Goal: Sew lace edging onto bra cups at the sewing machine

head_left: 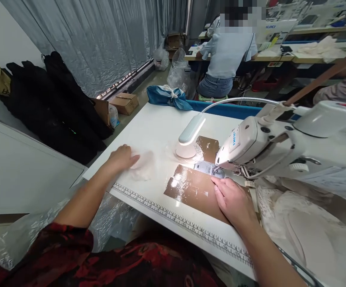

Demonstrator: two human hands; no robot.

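My left hand (121,158) is at the table's left edge, its fingers curled and thumb pointing right. At its thumb is a thin, sheer pale fabric piece (143,165), smeared by motion. My right hand (232,199) rests on brown tape (196,189), fingers stretched towards the presser foot (218,172) of a white sewing machine (250,139). Nothing shows in that hand. A pale moulded cup with a lace edge (186,151) sits between the hands, left of the needle, beneath a lit lamp (192,128).
A printed ruler (173,217) runs along the table's front edge. Lace-edged pale cups (307,227) are heaped right of the machine. A blue cloth bundle (169,97) lies at the far corner. A seated co-worker (229,52) faces away beyond, near other machines. Cardboard boxes (125,103) stand on the floor.
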